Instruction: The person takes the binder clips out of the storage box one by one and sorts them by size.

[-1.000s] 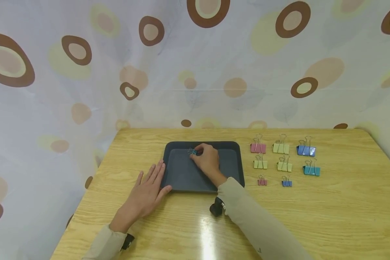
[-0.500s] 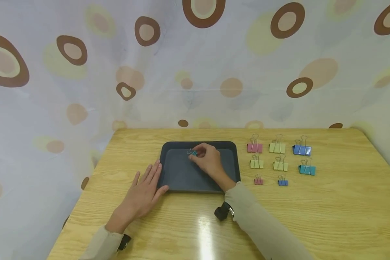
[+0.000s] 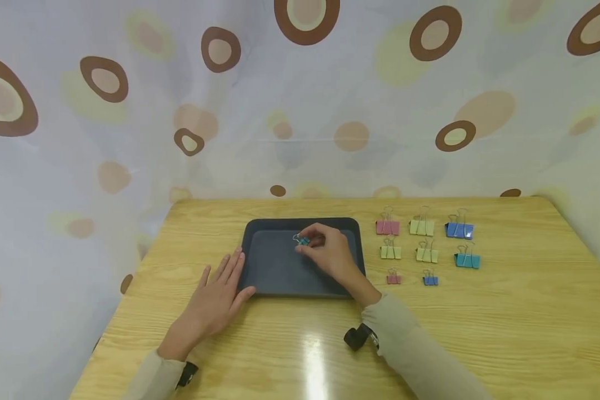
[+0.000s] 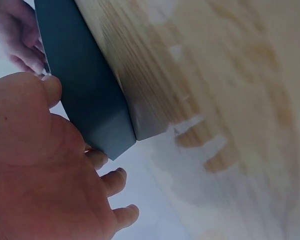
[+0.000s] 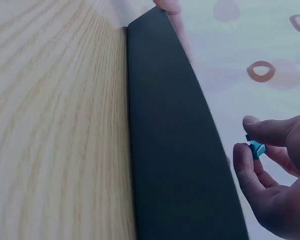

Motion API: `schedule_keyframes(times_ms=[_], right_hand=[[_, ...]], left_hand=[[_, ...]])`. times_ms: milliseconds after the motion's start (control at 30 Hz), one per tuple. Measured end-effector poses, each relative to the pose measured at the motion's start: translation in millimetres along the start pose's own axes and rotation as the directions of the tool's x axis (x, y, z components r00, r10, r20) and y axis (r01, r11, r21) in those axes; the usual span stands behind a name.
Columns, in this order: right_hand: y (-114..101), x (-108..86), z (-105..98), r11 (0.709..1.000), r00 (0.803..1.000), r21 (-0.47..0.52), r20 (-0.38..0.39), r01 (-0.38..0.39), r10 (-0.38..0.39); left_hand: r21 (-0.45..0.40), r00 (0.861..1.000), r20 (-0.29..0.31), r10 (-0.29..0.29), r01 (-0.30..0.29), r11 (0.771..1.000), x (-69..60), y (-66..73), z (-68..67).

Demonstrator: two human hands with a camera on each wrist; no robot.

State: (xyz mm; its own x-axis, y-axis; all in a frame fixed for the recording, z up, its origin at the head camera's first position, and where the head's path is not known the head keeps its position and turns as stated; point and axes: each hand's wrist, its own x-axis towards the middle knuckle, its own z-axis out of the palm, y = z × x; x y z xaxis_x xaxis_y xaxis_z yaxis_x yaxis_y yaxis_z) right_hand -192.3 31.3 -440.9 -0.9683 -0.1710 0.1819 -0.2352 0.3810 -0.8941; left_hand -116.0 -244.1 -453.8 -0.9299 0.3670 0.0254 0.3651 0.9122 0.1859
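A small teal binder clip is pinched between the thumb and fingers of my right hand, over the dark grey tray. In the right wrist view the teal body of the clip shows between thumb and fingertips. My left hand lies with straight fingers against the tray's left side, its fingertips at the rim. The left wrist view shows the left hand beside the tray's dark outer wall, with the right hand beyond.
Right of the tray, binder clips stand in rows on the wooden table: large pink, pale yellow and blue ones at the back, then medium yellow and teal, then small pink and blue. A patterned cloth hangs behind.
My right hand has drawn the teal clip slightly toward me and to the right within the tray. The left hand stays against the tray. The whole head view has shifted a little.
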Motion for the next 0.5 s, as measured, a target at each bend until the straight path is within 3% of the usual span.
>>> schedule_keyframes(times_ms=[367, 500], right_hand=[[10.1, -29.5, -40.2, 0.999, 0.999, 0.037, 0.035, -0.035, 0.034], [11.5, -39.4, -57.8, 0.991, 0.996, 0.127, 0.08, -0.041, 0.031]], left_hand=[[0.014, 1.0, 0.006, 0.008, -0.008, 1.0, -1.5, -0.6, -0.7], [0.022, 1.0, 0.005, 0.003, -0.003, 1.0, -3.0, -0.8, -1.7]])
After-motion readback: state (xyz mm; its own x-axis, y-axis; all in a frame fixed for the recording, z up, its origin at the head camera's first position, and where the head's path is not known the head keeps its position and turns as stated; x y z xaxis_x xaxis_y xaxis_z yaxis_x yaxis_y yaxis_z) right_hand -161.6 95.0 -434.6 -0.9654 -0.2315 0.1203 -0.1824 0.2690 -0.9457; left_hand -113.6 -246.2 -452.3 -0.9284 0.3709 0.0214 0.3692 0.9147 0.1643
